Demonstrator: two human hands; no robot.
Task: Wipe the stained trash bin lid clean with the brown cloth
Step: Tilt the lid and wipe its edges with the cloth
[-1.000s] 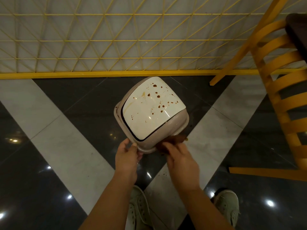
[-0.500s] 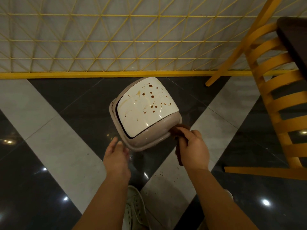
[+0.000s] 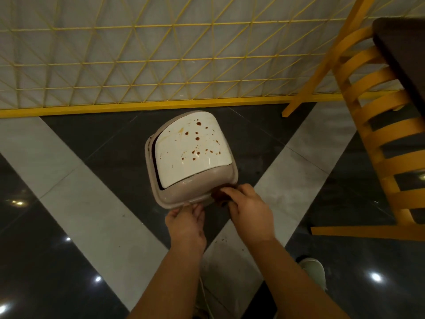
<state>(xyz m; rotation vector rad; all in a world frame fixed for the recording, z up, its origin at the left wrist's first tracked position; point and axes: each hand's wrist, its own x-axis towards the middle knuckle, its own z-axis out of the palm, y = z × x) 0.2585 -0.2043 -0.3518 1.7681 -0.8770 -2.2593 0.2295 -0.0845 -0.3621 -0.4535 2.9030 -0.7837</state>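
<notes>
A beige trash bin [image 3: 174, 196] stands on the floor, seen from above. Its white swing lid [image 3: 192, 150] carries several brown spots and a few yellowish smears. My left hand [image 3: 186, 224] touches the bin's near rim with its fingertips. My right hand [image 3: 247, 208] holds the brown cloth [image 3: 219, 194] against the rim's near right corner; most of the cloth is hidden under my fingers.
A yellow wire lattice partition [image 3: 161, 65] with a yellow base rail runs behind the bin. A yellow slatted wooden chair [image 3: 379, 139] and a dark tabletop [image 3: 404, 54] stand at the right. The glossy floor has dark and light tiles; my shoe [image 3: 312, 268] shows below.
My left hand moved right and up to touch the bin's near rim. My right hand stayed at the rim's right corner with the cloth. The view shifted slightly.
</notes>
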